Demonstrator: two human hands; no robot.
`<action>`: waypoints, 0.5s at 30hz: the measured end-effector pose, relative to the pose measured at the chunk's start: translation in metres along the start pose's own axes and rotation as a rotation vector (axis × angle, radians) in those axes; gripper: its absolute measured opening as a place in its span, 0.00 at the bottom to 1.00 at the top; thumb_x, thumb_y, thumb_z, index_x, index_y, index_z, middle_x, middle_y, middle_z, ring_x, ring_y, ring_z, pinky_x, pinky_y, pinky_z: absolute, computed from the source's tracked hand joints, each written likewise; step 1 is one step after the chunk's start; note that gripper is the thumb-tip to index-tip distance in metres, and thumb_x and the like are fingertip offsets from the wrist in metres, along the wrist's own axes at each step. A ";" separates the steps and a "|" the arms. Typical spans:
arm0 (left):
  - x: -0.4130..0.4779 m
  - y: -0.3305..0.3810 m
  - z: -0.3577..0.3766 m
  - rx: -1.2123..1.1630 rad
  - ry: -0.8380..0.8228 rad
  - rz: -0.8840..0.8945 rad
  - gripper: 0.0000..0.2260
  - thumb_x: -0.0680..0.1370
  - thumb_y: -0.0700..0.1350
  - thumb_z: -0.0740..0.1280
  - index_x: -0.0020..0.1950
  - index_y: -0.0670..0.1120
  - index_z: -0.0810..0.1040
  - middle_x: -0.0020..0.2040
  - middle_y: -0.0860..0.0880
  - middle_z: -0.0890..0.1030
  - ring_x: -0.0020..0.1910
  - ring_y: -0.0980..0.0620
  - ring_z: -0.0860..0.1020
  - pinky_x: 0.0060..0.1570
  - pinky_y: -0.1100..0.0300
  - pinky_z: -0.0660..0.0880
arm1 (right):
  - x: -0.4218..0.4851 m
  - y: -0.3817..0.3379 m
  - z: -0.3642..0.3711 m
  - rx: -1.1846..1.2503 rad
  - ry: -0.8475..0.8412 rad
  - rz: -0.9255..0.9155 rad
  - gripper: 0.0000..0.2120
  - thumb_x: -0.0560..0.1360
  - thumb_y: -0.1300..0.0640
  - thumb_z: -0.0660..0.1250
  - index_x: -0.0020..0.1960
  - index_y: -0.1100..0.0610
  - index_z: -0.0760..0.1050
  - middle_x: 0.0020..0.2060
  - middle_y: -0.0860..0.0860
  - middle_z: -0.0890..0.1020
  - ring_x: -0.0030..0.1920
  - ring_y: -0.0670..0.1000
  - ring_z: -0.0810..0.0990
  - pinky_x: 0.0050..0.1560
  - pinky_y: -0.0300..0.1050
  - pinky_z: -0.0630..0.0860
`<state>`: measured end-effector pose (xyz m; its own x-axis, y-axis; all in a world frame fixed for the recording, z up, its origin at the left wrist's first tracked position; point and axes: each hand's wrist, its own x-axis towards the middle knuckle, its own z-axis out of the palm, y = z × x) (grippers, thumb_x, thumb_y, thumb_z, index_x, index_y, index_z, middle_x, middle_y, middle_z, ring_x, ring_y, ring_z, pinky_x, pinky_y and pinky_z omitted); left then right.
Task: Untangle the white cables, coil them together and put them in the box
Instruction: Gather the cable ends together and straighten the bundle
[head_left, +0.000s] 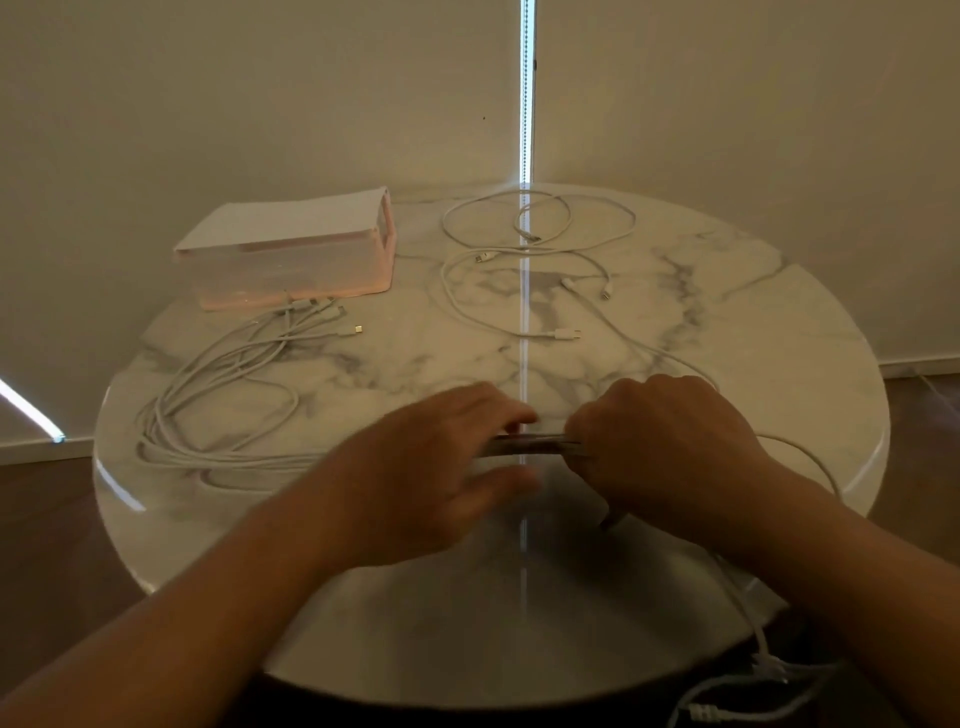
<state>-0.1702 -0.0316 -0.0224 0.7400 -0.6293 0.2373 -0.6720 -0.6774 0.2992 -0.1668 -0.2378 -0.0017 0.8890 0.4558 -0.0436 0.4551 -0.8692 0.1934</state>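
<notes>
Well in front of the box (291, 249), we stretch a run of cables (530, 446) between both hands: right hand (670, 447) fisted round it, left hand (441, 467), blurred, apparently pinching it. Steady tension should keep strands parallel. Loose cables (545, 228) lie right of the box.

The bundle (218, 395) sprawls in front of the box (291, 260), its plugs at the near wall, so your straight path there is blocked. Loose cables (540, 244) loop across the far right. Between them a strip of bare table (410, 332) leads from the near middle to the box's right end. One cable (748, 608) hangs off the near right edge.
</notes>
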 end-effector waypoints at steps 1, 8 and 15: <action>0.012 0.010 0.006 -0.026 -0.027 -0.006 0.19 0.80 0.59 0.60 0.66 0.52 0.73 0.56 0.57 0.77 0.51 0.61 0.75 0.52 0.65 0.73 | 0.000 0.001 0.000 -0.012 0.001 0.003 0.14 0.83 0.45 0.53 0.42 0.49 0.68 0.33 0.46 0.70 0.29 0.42 0.68 0.29 0.36 0.61; 0.032 0.022 0.019 -0.005 -0.141 -0.113 0.11 0.83 0.51 0.59 0.65 0.53 0.69 0.51 0.52 0.80 0.44 0.56 0.78 0.46 0.58 0.78 | -0.005 0.005 0.003 -0.042 -0.009 0.013 0.14 0.83 0.46 0.54 0.51 0.53 0.74 0.34 0.48 0.72 0.31 0.45 0.71 0.39 0.39 0.73; 0.014 0.018 0.021 0.250 0.028 0.046 0.14 0.79 0.60 0.53 0.50 0.52 0.72 0.29 0.57 0.71 0.22 0.57 0.68 0.23 0.67 0.60 | -0.016 -0.002 0.004 -0.001 -0.030 -0.045 0.16 0.82 0.41 0.53 0.47 0.50 0.72 0.33 0.46 0.69 0.31 0.45 0.70 0.37 0.40 0.71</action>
<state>-0.1729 -0.0606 -0.0325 0.7067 -0.6533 0.2716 -0.6883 -0.7237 0.0501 -0.1822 -0.2440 -0.0051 0.8689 0.4882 -0.0821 0.4945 -0.8477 0.1919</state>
